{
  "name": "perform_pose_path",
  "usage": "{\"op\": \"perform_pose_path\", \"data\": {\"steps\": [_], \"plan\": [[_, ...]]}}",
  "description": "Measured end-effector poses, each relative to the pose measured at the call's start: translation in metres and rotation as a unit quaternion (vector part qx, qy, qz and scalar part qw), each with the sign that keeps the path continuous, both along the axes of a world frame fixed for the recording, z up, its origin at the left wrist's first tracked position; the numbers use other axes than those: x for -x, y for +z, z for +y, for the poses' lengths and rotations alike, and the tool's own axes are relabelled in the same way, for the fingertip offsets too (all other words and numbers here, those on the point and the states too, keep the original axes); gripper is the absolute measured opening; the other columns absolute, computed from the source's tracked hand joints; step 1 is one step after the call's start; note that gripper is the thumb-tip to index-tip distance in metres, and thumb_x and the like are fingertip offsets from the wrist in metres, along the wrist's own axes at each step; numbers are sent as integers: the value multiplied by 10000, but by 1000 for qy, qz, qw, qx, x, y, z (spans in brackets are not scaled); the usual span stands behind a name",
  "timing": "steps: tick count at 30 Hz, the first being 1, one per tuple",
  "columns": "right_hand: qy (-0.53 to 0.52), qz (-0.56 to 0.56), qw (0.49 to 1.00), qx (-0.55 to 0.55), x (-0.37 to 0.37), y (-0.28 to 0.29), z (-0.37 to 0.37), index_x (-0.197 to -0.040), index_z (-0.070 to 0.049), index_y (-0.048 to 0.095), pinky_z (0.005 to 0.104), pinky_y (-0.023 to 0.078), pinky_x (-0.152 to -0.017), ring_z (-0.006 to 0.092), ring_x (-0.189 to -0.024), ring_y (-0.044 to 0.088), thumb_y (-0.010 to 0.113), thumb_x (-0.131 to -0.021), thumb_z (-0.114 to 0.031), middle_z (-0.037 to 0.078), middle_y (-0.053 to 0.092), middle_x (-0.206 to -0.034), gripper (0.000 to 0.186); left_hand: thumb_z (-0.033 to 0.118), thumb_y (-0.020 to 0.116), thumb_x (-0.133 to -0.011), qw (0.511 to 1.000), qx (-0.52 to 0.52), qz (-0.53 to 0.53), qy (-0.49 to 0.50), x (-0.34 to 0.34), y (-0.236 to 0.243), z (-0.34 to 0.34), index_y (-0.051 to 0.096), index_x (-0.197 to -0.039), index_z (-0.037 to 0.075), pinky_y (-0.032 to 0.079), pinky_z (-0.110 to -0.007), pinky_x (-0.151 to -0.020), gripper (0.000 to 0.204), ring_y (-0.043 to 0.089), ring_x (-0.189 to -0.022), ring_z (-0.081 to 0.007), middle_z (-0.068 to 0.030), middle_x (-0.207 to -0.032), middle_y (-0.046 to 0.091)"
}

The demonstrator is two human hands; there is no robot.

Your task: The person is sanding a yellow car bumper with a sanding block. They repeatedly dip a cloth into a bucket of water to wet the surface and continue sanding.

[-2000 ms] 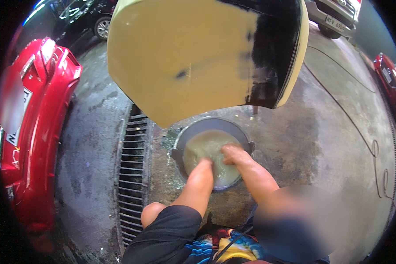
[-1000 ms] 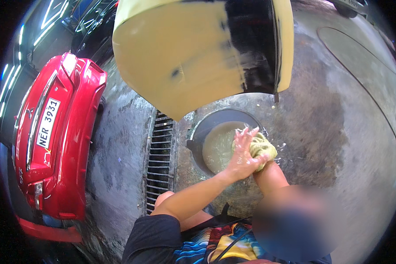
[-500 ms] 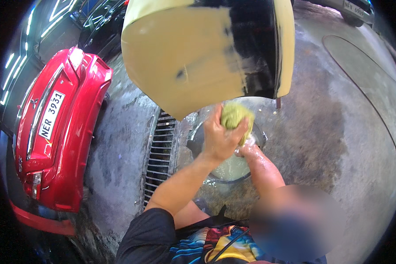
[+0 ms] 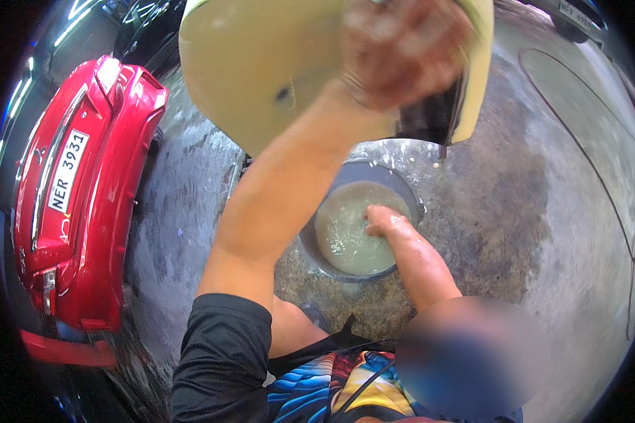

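Observation:
My left hand (image 4: pixel 406 56) is raised over the pale yellow, curved car body panel (image 4: pixel 261 70), near its dark patch. Motion smears its fingers, and whatever they hold is not clear; a yellow-green streak shows at the hand's right side. Below, my right hand (image 4: pixel 385 220) dips into cloudy water inside a dark grey tub (image 4: pixel 310 247). Its fingers look curled, with the tips under the surface, and I cannot make out what is in them. Black and pale patches mark the panel, and a small dark spot shows left of my left forearm.
A red car rear bumper with trunk section (image 4: pixel 113 204) stands at the left. The concrete floor (image 4: pixel 571 233) is wet around the tub. A thin hose (image 4: pixel 578 134) curves along the right side. Part of another vehicle (image 4: pixel 578 17) shows at the far right.
My left hand has moved up from above the tub to the panel; the yellow-green cloth it gripped is mostly hidden or blurred. My right hand now shows plainly at the water.

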State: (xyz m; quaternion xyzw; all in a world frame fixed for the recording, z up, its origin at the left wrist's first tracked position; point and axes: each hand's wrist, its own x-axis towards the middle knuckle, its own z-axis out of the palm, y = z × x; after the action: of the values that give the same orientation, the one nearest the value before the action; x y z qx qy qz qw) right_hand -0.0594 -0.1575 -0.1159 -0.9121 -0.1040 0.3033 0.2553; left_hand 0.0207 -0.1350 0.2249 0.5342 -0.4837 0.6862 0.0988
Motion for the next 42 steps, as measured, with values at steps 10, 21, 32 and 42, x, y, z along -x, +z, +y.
{"op": "perform_pose_path", "data": {"steps": [10,21,32,42], "plan": [[-29,4,999,-24,-4,-12,1,-1143,-74,772,463,580,-949,351,-1118,731,729,-760,-118,198,755,-1172,388,314,890,-745,988,-95,24,116,-26,-5,147,651,-1042,37,544,-519,-888,471,662,-1017,-387,-157,-1061,671],[12,17,1000,-20,-7,-4,7,-1190,-93,757,463,590,-930,346,-1086,737,699,-758,-98,188,757,-1169,437,210,846,-699,985,127,113,36,-51,23,88,675,-1010,96,546,-443,-769,373,655,-900,-332,-102,-971,660],[-25,19,999,-35,-17,3,-3,-1337,-101,708,428,580,-966,331,-1131,719,635,-774,-83,221,725,-1251,568,236,782,-745,961,-274,-16,-17,3,-73,93,617,-861,297,503,-294,-694,211,628,-939,-136,94,-959,609],[-21,33,997,-72,-15,10,3,-1209,-97,757,447,585,-885,333,-1020,749,640,-745,-39,199,770,-1059,482,160,800,-742,999,-30,-11,-25,-66,74,117,672,-1014,84,583,-400,-738,310,656,-893,-299,-115,-944,636]]}}
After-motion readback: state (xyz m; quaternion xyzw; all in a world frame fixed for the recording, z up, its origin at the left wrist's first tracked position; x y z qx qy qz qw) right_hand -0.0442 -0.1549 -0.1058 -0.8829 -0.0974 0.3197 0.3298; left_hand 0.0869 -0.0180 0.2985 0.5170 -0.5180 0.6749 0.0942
